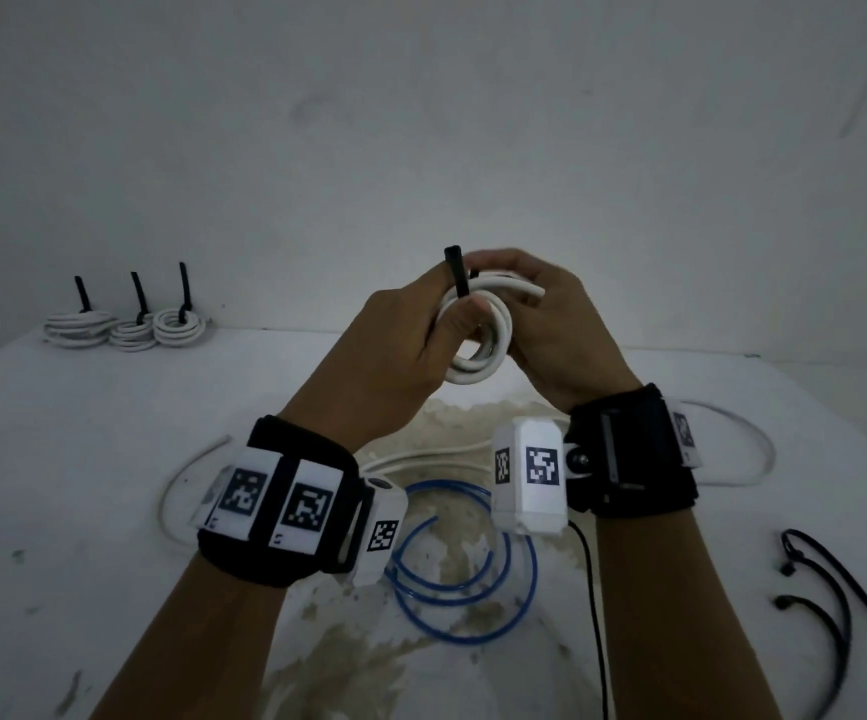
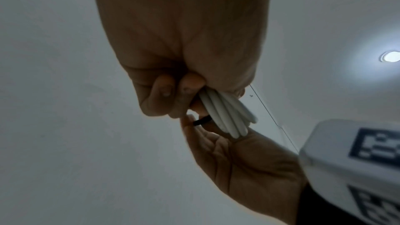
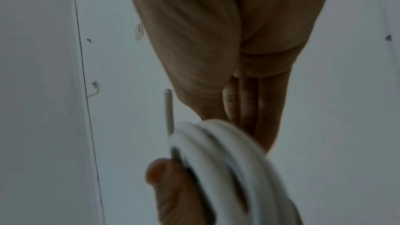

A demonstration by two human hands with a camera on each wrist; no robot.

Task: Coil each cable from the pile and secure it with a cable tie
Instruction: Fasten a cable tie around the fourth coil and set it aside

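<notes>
— Any brand or readable writing? None legible; only black-and-white square code markers on the white blocks of both black wrist straps [image 1: 296, 491].

— And the coil? White cable coil [image 1: 478, 335] raised above the white table [image 1: 83, 433], between both hands, several loops bunched together.

— Left hand? Left hand [image 1: 400, 350] clenched round the loops, thumb pressing a black cable tie [image 1: 458, 275] against them, tie tail sticking upward.

— Right hand? Right hand [image 1: 550, 330] curled over the far side of the same coil, fingers grasping it; from the left wrist view, palm cupped under the cable ends, a fingertip touching the black tie.

— Finished work, counted? Three tied white coils [image 1: 129, 327] at the far left of the table, just beside each other, one black tail upright on each.

— Left on the table? One blue cable [image 1: 465, 563] in loose loops near the front, loose white cable [image 1: 181, 475] curving out on both sides behind the wrists; number of white strands impossible to tell.

— Spare ties? Spare black ties [image 1: 836, 589] at the right, seemingly three, overlapping.
</notes>
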